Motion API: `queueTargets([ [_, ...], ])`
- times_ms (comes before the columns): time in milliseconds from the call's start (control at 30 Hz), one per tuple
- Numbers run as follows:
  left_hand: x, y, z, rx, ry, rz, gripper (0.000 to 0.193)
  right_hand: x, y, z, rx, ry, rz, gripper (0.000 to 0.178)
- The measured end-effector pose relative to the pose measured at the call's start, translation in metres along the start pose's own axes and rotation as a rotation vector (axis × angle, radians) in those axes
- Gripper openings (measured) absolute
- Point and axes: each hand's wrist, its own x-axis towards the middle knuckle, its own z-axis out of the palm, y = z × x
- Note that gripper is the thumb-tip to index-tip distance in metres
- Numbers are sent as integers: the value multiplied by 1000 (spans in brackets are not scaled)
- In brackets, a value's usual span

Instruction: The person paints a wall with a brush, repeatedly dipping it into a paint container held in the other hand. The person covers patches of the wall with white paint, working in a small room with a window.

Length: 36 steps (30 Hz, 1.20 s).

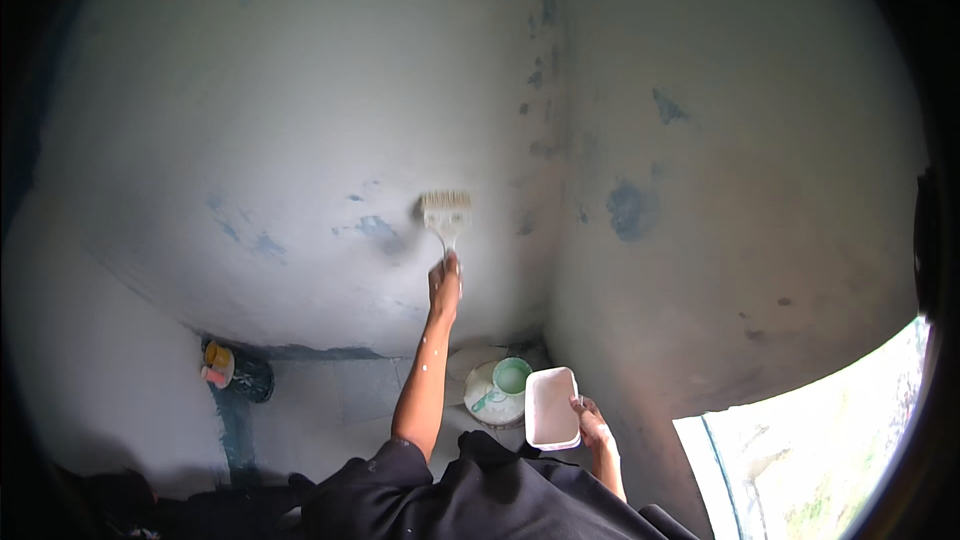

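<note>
Head view: your left hand (445,285) grips a brush (446,212) on the wall (300,120); your right hand (592,422) clasps a white tub (552,407) of white paint.

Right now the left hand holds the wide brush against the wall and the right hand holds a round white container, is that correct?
Not quite. In the head view the container in the right hand is rectangular, not round. The left hand does hold the wide brush against the wall.
</note>
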Motion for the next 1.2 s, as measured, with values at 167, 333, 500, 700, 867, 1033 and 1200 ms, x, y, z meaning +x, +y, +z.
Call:
queueTargets([
  [167, -37, -117, -36, 190, -96, -349, 39, -3, -5, -17, 96, -31, 11, 58],
  [333, -90, -41, -47, 327, -516, -418, 39, 7, 9, -25, -203, 160, -102, 67],
  [500, -92, 9, -52, 397, -814, -357, 39, -17, 7, 19, -225, 351, -317, 77],
  [700, -96, 24, -45, 393, -971, -189, 33, -50, 29, 60, -270, 461, -437, 68],
  [867, -125, 43, -46, 325, -940, -108, 34, -77, 47, 82, -153, 600, -444, 69],
  [1033, -159, 30, -56, 227, -826, -93, 31, -111, 84, 106, -84, 664, -418, 69],
  [1200, -192, 0, -64, 166, -954, -102, 23, -142, 105, 137, 136, 626, -506, 63],
])
